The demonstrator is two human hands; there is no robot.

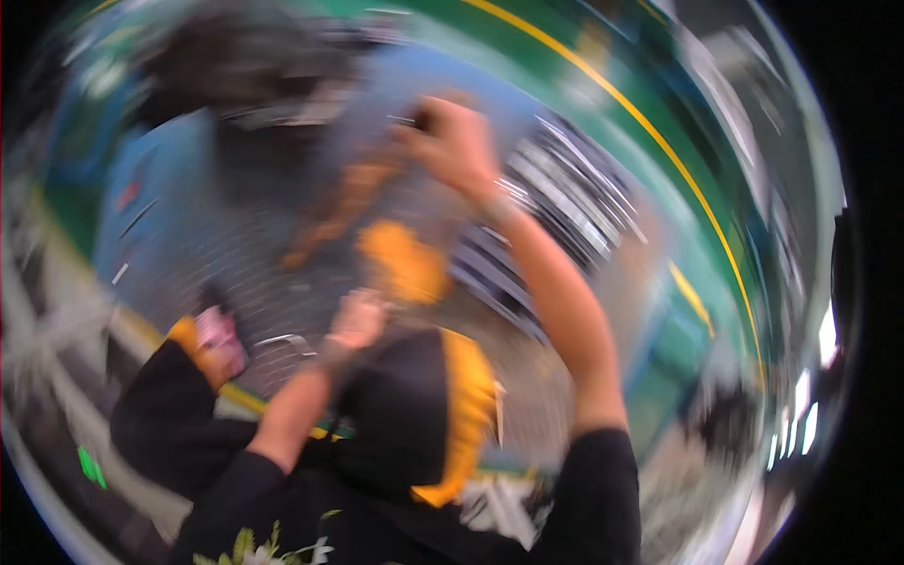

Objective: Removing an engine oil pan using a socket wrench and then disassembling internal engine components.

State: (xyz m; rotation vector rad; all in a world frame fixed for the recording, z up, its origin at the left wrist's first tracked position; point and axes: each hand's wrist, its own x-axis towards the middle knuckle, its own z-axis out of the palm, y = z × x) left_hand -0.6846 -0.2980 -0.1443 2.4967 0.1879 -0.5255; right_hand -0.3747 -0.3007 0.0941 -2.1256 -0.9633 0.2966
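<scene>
The view is motion-blurred. My right hand [447, 141] is raised over the upper middle of the blue-grey work table [160, 217], fingers closed around something dark I cannot make out. My left hand [358, 320] is lower, near a yellow, cloth-like patch [400, 264]; its fingers are smeared. An orange-brown strip [348, 198] lies between them. Below my left hand is a black, yellow-edged item [400, 424], perhaps fabric. At the left, a black-and-yellow sleeve or garment [160, 395] adjoins a small pink item [221, 339].
Stacked dark and silver metal strips [556, 207] lie on the right of the table. A large dark bulk [235, 56] stands at the back left. Beyond the table are a green floor [640, 151] with yellow lines and grey frame parts [47, 320] at the left.
</scene>
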